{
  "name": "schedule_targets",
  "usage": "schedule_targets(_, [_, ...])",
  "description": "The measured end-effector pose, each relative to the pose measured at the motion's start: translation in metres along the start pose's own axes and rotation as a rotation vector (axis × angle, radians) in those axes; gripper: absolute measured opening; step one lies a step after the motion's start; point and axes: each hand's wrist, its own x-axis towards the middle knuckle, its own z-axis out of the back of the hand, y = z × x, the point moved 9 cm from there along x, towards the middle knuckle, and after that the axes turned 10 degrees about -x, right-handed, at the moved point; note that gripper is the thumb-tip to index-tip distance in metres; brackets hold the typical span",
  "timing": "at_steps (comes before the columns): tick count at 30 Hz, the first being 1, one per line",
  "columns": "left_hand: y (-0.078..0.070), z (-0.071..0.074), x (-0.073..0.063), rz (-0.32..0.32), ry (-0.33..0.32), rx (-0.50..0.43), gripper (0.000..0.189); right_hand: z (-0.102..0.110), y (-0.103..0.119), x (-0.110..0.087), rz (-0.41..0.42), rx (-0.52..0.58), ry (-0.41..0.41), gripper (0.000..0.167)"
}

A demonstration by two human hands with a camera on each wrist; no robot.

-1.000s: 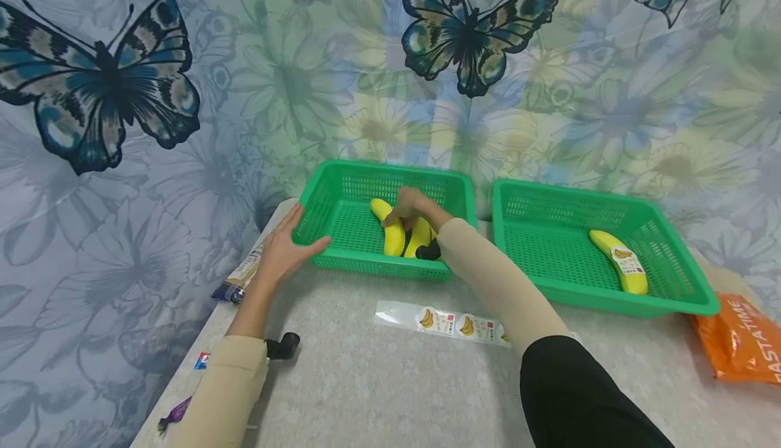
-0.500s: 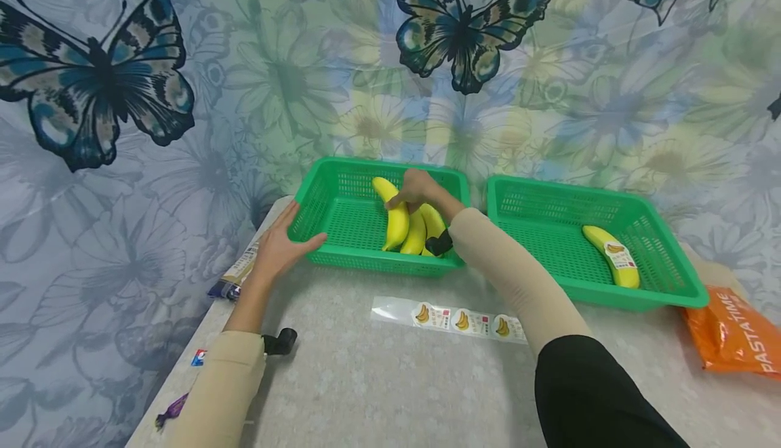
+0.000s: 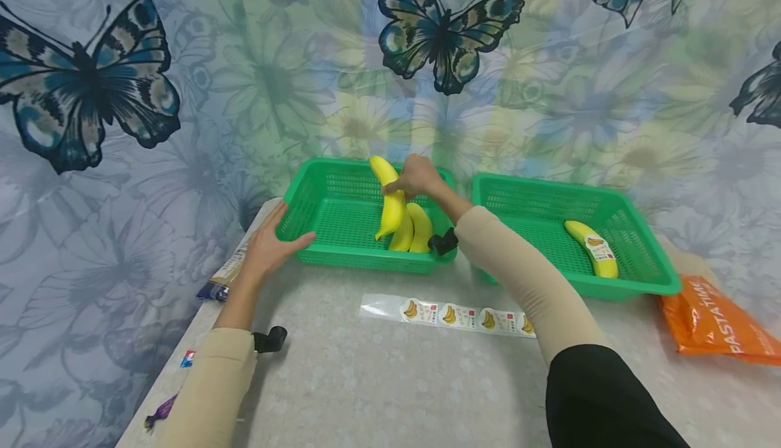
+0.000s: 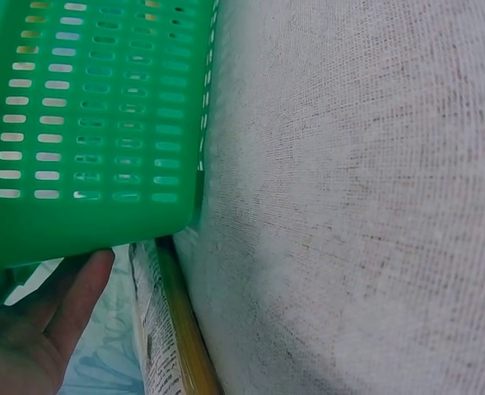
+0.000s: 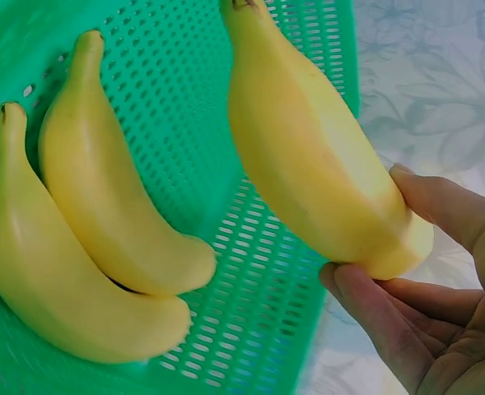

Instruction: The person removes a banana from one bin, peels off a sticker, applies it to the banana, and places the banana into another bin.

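Three bananas are within or over the left green basket (image 3: pixel 360 260). The right wrist view shows the held banana (image 5: pixel 316 148) apart from the two others, while the head view overlaps it with one of them. The head view alone takes in the right green basket (image 3: pixel 549 194), to the right of the left green basket, with a labelled banana (image 3: pixel 592 248) inside. It also shows a strip of banana stickers (image 3: pixel 451 316) in front of the left green basket and an orange PASTATIME packet (image 3: pixel 720 319) well to its right. The left wrist view gives the slotted side wall of the left green basket close up, with the edge of a packet (image 4: pixel 184 329) just beside it.

The held banana is yellow, plump and gently curved, with a dark tip on its narrow end and a blunt opposite end. In the head view it stands steeply over the left green basket, narrow end down. The other two lie side by side, touching, on the floor of the left green basket.

The right hand (image 3: pixel 417 177) pinches the held banana near its blunt end, thumb on one side, fingers on the other. The left hand (image 3: pixel 264 248) is spread wide at the left end of the left green basket, fingers touching its edge.
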Motion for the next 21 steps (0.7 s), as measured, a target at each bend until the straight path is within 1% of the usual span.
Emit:
schedule_targets(3, [0.000,-0.001,0.000,0.002,0.007,-0.006,0.103,0.009,-0.002,-0.009,-0.016,0.008,-0.002,0.039])
schedule_targets(8, [-0.002,-0.001,-0.001,0.002,0.008,-0.032,0.102,0.019,-0.007,-0.025,-0.045,0.047,0.031,0.039])
schedule_targets(11, [-0.002,-0.002,-0.001,0.004,0.011,-0.040,0.102,0.024,-0.010,-0.036,-0.054,0.043,0.054,0.042])
schedule_targets(17, [-0.003,-0.004,-0.001,-0.001,0.006,-0.054,0.101,0.035,-0.018,-0.064,-0.060,0.013,0.092,0.042])
schedule_targets(21, [-0.004,-0.002,-0.003,0.003,0.006,-0.043,0.100,0.043,-0.021,-0.085,-0.066,0.016,0.097,0.040])
